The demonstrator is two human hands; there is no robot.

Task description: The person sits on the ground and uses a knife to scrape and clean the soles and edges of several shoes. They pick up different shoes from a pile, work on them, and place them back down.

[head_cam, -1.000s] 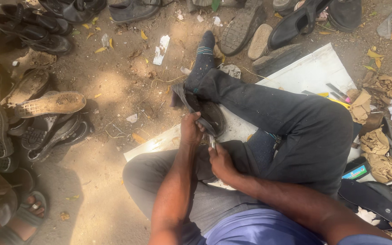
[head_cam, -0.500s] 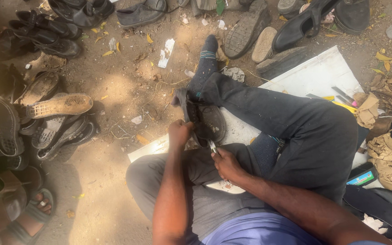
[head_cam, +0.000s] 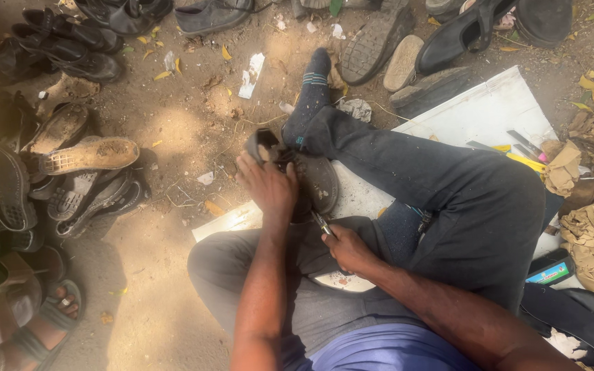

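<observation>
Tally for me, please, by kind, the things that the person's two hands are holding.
dark shoe, held by the left hand: 1
small hand tool, held in the right hand: 1
Total: 2

Bare dirt ground (head_cam: 173,137), shoes (head_cam: 70,158) piled along its left and top edges, white board (head_cam: 476,117) at right, yellow leaves scattered.

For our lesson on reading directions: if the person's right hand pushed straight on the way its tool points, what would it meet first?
Most likely the dark shoe that the left hand steadies; the right hand aims its small tool up at it, though depth is unclear.
</observation>
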